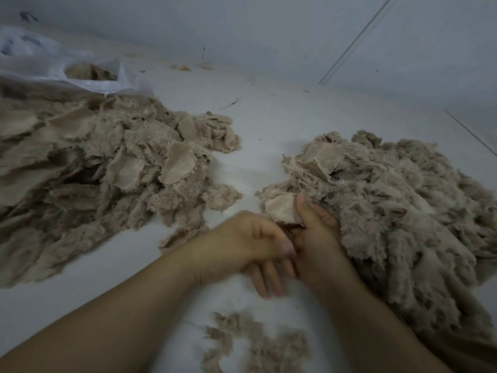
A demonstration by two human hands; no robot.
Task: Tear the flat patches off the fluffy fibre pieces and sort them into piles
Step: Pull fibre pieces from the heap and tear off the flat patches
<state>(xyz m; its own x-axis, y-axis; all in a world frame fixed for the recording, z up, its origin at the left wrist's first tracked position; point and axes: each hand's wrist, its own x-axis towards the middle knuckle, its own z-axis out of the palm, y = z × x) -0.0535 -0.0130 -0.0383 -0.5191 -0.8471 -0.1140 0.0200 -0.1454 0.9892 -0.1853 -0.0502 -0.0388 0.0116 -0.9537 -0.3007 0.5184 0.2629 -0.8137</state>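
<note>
Right hand point(313, 232) pinches a flat patch point(279, 207) at the near-left edge of the right pile point(398, 200), thumb pressed on its smooth tan face. Left hand point(250, 249) is blurred just beside it, fingers loosely curled, grip unclear. Left pile point(102, 168): shaggy beige fibre mixed with smooth leaf-shaped patches. Small fluffy scraps point(255, 343) lie near, on a white floor point(269, 117).

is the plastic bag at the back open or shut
Open: the plastic bag has a gaping mouth showing beige fibre pieces inside.
</note>
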